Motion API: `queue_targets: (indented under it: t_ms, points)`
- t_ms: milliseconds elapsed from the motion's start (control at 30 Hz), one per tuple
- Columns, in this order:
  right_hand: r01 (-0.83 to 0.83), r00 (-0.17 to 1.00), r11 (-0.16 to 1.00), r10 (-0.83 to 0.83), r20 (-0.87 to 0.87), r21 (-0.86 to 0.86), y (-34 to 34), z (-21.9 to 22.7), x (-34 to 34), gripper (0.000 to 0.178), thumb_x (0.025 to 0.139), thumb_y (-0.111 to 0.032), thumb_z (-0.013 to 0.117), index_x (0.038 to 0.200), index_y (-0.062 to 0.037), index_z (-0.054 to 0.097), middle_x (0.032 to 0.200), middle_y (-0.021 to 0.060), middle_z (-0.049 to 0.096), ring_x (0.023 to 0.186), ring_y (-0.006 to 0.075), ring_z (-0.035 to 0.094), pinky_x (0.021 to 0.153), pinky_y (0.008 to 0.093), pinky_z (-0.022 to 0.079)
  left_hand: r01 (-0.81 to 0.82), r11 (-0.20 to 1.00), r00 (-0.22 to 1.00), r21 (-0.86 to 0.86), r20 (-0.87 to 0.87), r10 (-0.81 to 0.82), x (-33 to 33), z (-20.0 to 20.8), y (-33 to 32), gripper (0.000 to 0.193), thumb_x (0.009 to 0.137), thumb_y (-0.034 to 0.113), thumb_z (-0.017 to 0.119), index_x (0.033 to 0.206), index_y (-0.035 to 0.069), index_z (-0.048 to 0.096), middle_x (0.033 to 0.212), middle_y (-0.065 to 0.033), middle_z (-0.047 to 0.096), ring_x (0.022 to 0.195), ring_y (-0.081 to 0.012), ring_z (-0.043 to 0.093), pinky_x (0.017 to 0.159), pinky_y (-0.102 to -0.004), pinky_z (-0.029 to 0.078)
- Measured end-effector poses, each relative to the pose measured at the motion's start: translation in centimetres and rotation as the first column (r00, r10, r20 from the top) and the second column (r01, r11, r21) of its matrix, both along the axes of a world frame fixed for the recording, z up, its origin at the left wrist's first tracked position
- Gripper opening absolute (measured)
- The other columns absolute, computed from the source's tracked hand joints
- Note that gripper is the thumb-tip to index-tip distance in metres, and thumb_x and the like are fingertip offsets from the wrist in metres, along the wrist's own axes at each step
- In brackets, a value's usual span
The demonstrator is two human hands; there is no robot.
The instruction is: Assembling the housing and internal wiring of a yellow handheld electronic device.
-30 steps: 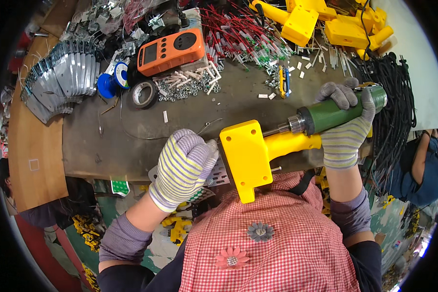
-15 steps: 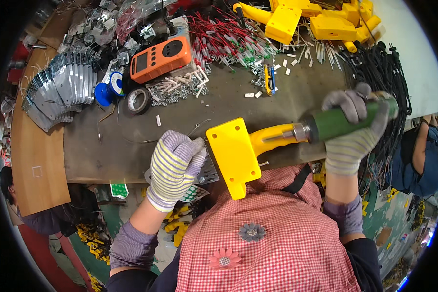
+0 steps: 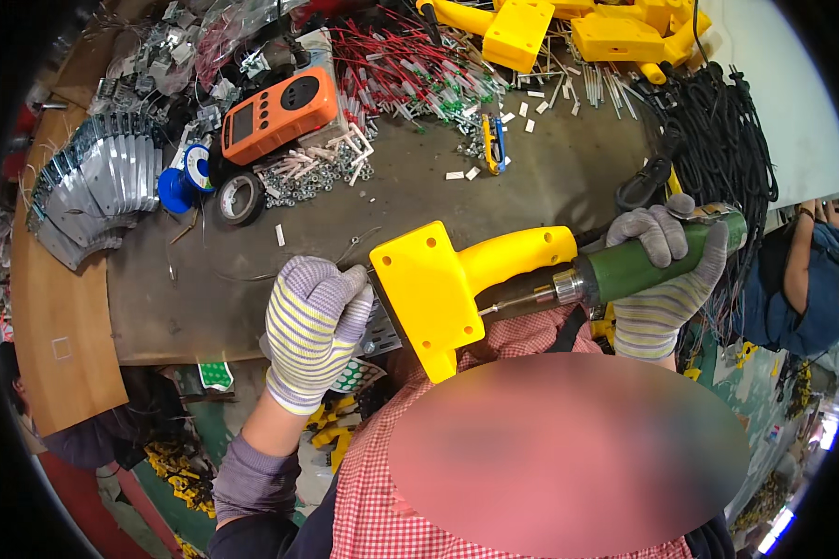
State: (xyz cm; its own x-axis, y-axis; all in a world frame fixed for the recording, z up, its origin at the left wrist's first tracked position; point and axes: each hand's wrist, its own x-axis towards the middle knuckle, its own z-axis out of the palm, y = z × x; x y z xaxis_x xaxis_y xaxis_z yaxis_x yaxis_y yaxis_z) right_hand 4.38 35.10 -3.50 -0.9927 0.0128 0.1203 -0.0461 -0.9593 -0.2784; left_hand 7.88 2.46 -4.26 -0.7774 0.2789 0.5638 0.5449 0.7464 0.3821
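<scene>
A yellow plastic housing [image 3: 429, 293] with a stubby handle is held above the bench's near edge. Pinched at its left edge is my left hand [image 3: 315, 321], in a striped glove, with the fingers closed. Below those fingers a perforated metal plate [image 3: 379, 334] shows partly, the rest hidden behind the housing. My right hand [image 3: 667, 265], gloved too, wraps around a green electric screwdriver [image 3: 639, 265] lying nearly level. Its bit [image 3: 513, 303] points left at the housing's lower right side, under the handle. The tip seems to meet a screw there, though contact is hard to make out.
An orange meter [image 3: 280, 114], black tape roll [image 3: 240, 198], blue wire spool [image 3: 185, 177] and stacked metal plates [image 3: 103, 182] lie left. Red wires [image 3: 391, 65] and more yellow housings [image 3: 620, 37] are at the back. Black cables [image 3: 727, 140] heap at the right, near another person's arm [image 3: 800, 265].
The screwdriver bit has moved from over the handle down to the screw on the housing's lower right side. The view has shifted slightly, and the left hand keeps its hold.
</scene>
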Motion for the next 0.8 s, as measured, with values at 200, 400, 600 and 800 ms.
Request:
queue_targets:
  t_ms: [200,400,600,800]
  points:
    - [-0.030,1.000,1.000,0.030,0.008,-0.001,-1.3,-0.1,0.2,0.039,0.096,-0.040,0.063,0.108,-0.0034,0.060,0.066,-0.0050,0.037,0.060,0.0103,0.038,0.092,0.0321,0.044,0.012,1.000,1.000,0.009,0.003,-0.012,0.1,0.0,-0.2,0.023,0.073,-0.003,0.075,0.094,0.003,0.069,0.079,-0.0107,0.060,0.074,-0.0302,0.059,0.069,-0.0398,0.049]
    - [-0.029,0.998,1.000,0.030,0.046,-0.010,-2.2,0.2,0.5,0.039,0.098,-0.040,0.061,0.109,-0.0029,0.059,0.066,-0.0052,0.035,0.060,0.0099,0.036,0.093,0.0320,0.043,0.015,1.000,1.000,0.020,0.003,-0.015,0.0,0.3,-0.2,0.025,0.072,-0.003,0.075,0.095,0.004,0.069,0.080,-0.0108,0.060,0.075,-0.0302,0.059,0.070,-0.0389,0.050]
    - [-0.023,1.000,1.000,0.022,0.020,0.010,-2.0,0.0,0.7,0.039,0.098,-0.040,0.060,0.111,-0.0026,0.058,0.067,-0.0052,0.035,0.060,0.0103,0.036,0.094,0.0323,0.042,-0.116,0.990,0.981,0.075,0.163,0.103,-3.1,1.5,-2.8,0.013,0.080,0.006,0.072,0.092,0.009,0.073,0.085,-0.0087,0.066,0.081,-0.0247,0.065,0.073,-0.0355,0.052]
    - [-0.006,0.999,1.000,0.007,0.050,-0.008,-2.1,0.1,0.5,0.039,0.098,-0.040,0.060,0.111,-0.0027,0.058,0.068,-0.0044,0.036,0.061,0.0109,0.036,0.093,0.0322,0.041,0.349,0.759,0.937,-0.550,0.182,-0.299,-7.4,2.1,-4.1,0.014,0.075,0.016,0.072,0.087,0.009,0.071,0.081,-0.0053,0.064,0.080,-0.0258,0.062,0.074,-0.0409,0.048]
